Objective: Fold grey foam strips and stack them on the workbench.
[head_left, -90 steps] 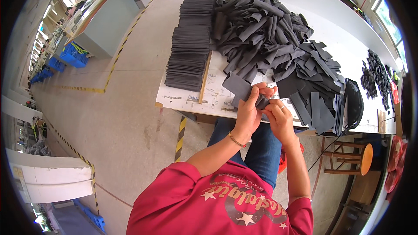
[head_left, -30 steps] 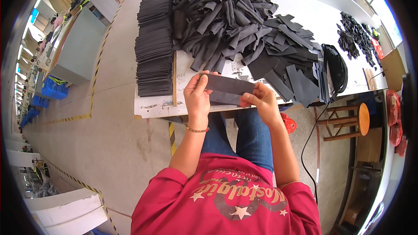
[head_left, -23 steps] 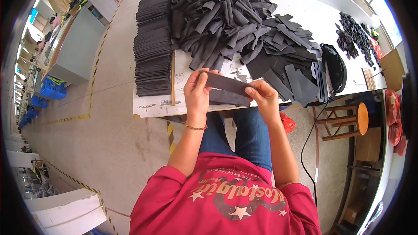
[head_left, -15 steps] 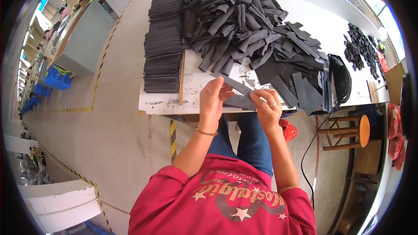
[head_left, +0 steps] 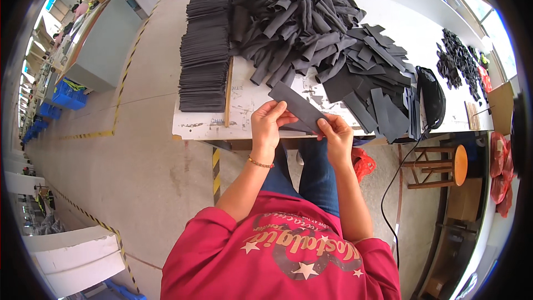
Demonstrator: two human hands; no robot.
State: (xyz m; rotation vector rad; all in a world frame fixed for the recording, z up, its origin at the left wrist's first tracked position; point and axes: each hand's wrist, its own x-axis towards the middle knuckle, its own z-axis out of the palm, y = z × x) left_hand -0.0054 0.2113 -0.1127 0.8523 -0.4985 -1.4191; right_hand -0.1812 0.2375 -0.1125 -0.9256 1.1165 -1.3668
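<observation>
Strip: a dark grey strip [head_left: 300, 108] slants between both hands, above the front edge of the white table [head_left: 250, 84].
Left hand [head_left: 268, 124]: pinches the strip's near-left edge, thumb on top; fingers underneath partly hidden.
Right hand [head_left: 336, 136]: pinches the strip's right end, covering that corner.
Under the strip: a dark piece [head_left: 296, 126] shows; whether it is separate, I cannot tell.
Stacked strips [head_left: 204, 50]: left, cut off by the upper border.
Loose heap [head_left: 302, 28]: beyond the hands, its lower layers buried.
Black rounded object [head_left: 431, 99]: right; kind unclear.
</observation>
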